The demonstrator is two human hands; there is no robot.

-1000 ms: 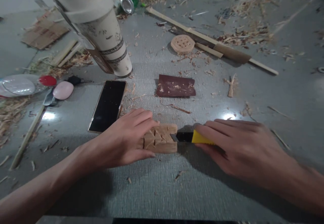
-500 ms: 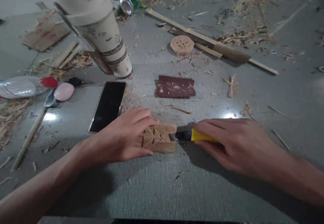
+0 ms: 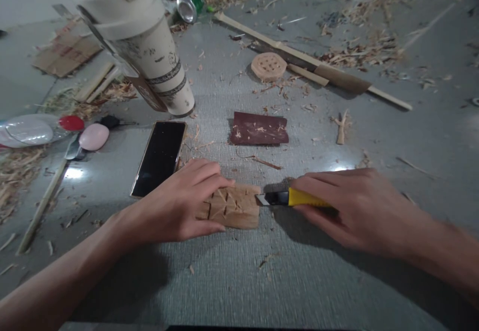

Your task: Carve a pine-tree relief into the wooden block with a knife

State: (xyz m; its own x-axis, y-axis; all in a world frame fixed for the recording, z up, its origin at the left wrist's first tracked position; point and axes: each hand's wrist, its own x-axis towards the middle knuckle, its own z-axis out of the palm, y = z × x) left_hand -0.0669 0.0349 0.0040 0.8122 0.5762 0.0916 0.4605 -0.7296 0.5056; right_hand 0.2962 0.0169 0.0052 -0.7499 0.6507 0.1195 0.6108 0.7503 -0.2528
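Observation:
A small flat piece of wood (image 3: 239, 210) with carved notches and loose slivers on top lies on the grey textured table. My left hand (image 3: 187, 198) grips its left end, thumb on the near edge and fingers on the far edge, covering that end. To the right, my right hand (image 3: 344, 206) is wrapped around a yellow utility knife (image 3: 299, 197). The knife's blade points left, with its tip at the right edge of the wood; I cannot tell whether it touches.
A black phone (image 3: 160, 159) lies beyond my left hand, a tall tumbler (image 3: 160, 61) behind it. Dark red sandpaper (image 3: 259, 128) sits past the wood. Farther back are an octagonal wooden piece (image 3: 268, 67), a long stick (image 3: 258, 34), a green can (image 3: 190, 1) and scattered shavings.
My right hand and the knife have shifted slightly to the right, so the blade has drawn back from over the wood to its edge. My left hand keeps its hold.

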